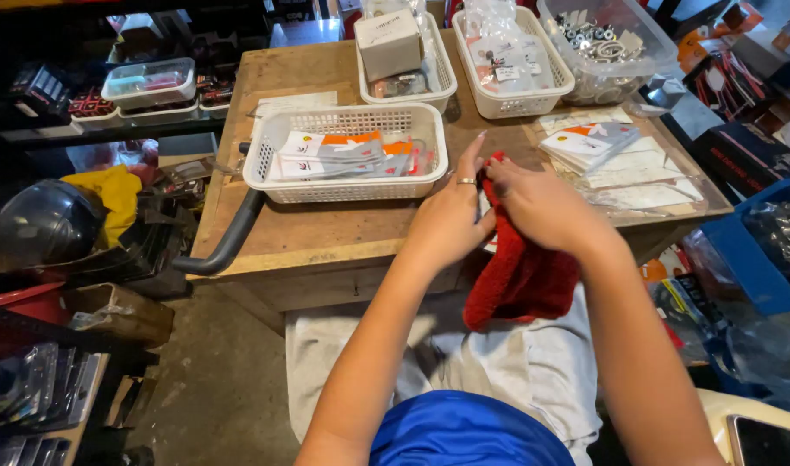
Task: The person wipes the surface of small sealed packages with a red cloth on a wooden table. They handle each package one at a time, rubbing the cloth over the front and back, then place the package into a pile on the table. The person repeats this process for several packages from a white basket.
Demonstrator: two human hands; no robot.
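— Where is the cloth?

— The red cloth [520, 280] hangs off the near edge of the table [326, 237] — its top bunched between both hands, the rest draped down toward the person's lap.

— What is the right hand doing?

— The right hand [541, 203] lies over the upper part of the cloth, fingers curled and gripping it from the right side.

— And the left hand?

— The left hand [451, 211], a ring on one finger, presses against the cloth from the left. It seems to pinch the top edge, though the fingertips are partly hidden, so the grip is hard to confirm.

— What sits nearby?

— A white basket [347, 155] of flat packets stands just beyond the left hand. A stack of packets [589, 142] lies beyond the right hand — apart from it.
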